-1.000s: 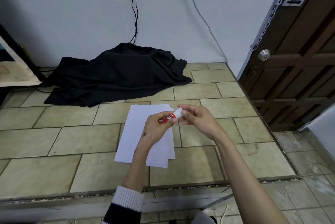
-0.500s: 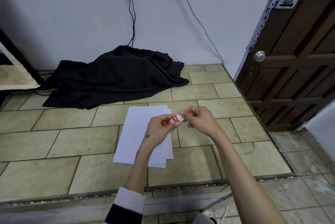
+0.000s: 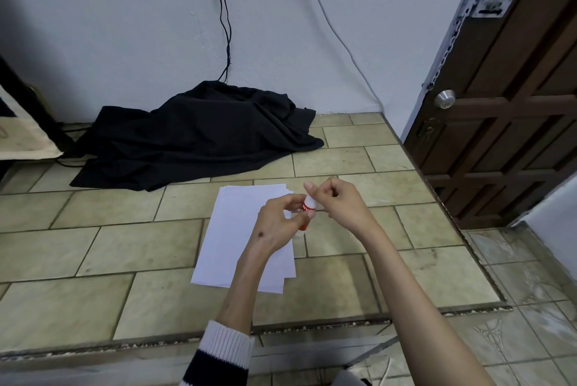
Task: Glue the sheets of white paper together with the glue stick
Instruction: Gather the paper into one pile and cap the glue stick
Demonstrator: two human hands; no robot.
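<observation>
Holding a small red-and-white glue stick (image 3: 307, 210) upright above the loose stack of white paper sheets (image 3: 237, 229) on the beige tiled floor (image 3: 125, 248): left hand (image 3: 279, 220) wrapped around its body, right hand (image 3: 338, 203) pinching its white top end with curled fingers. Black crumpled cloth (image 3: 199, 136) well behind, against the wall.

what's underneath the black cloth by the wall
Unknown. The black cloth lies heaped on the tiled floor, bulging near the cables; it covers whatever lies beneath.
</observation>
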